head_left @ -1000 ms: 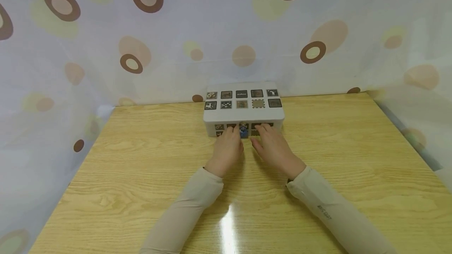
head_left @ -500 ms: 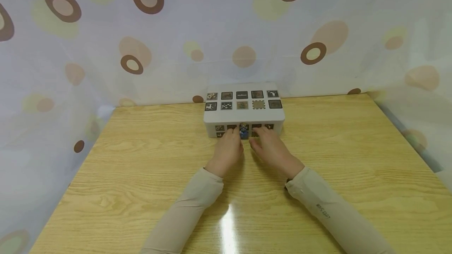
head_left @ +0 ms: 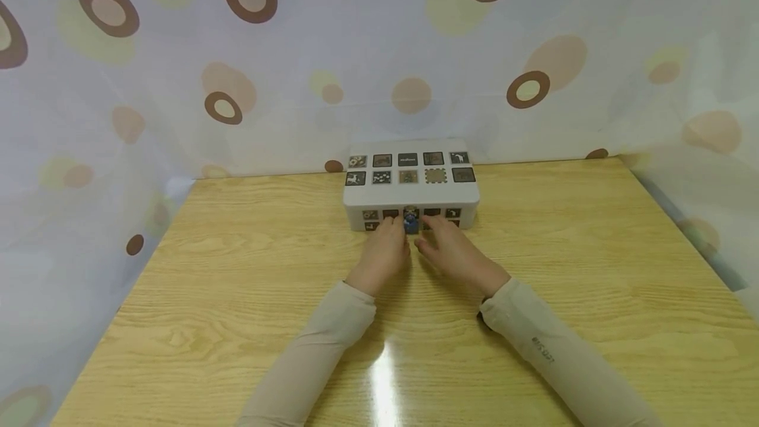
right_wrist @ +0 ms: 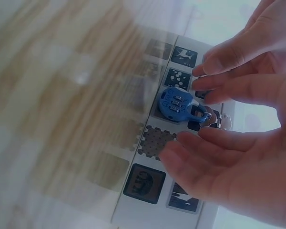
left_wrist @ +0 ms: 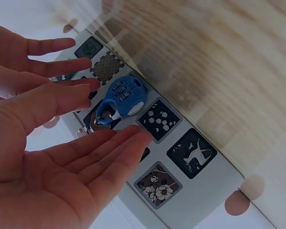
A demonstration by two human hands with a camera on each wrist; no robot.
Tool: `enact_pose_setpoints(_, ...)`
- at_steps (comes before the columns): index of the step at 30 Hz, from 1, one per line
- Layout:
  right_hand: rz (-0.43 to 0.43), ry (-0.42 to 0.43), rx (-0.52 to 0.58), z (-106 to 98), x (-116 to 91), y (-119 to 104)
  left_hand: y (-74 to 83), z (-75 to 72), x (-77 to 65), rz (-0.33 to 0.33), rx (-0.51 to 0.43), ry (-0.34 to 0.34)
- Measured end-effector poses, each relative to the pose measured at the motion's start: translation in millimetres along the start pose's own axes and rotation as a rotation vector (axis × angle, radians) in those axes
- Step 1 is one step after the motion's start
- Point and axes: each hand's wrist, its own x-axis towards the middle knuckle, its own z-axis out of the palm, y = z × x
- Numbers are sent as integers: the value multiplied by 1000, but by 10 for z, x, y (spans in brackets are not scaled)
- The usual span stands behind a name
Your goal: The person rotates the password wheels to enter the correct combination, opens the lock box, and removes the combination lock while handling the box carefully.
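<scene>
A blue combination padlock (left_wrist: 126, 97) with three number dials hangs from the metal clasp on the front of a white box (head_left: 409, 195). Square picture stickers cover the box's lid and front. My left hand (head_left: 384, 254) is on the padlock's left side, fingers straight and slightly apart from it in the left wrist view. On the other side is my right hand (head_left: 456, 250), its fingers extended beside the padlock's shackle. In the right wrist view, the padlock (right_wrist: 175, 104) shows between both hands with neither one gripping it.
The box stands at the back of a wooden table (head_left: 237, 295), close to a white curtain (head_left: 367, 38) with brown and yellow circles. The curtain also lines the left and right sides. A bright light reflection lies on the table's front middle.
My right hand has shifted slightly left, closer to the padlock. My left hand stays nearly in place, and the box and padlock have not visibly moved.
</scene>
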Motion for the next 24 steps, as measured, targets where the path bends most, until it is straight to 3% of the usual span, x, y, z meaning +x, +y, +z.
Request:
enact_pose_setpoints(13,-10,-93,254,24,51,91,-25,30,7,44,-52,31)
enact_pose_setpoints(24,1,-135,304,13,78,124,-13,26,28,33,-81,17)
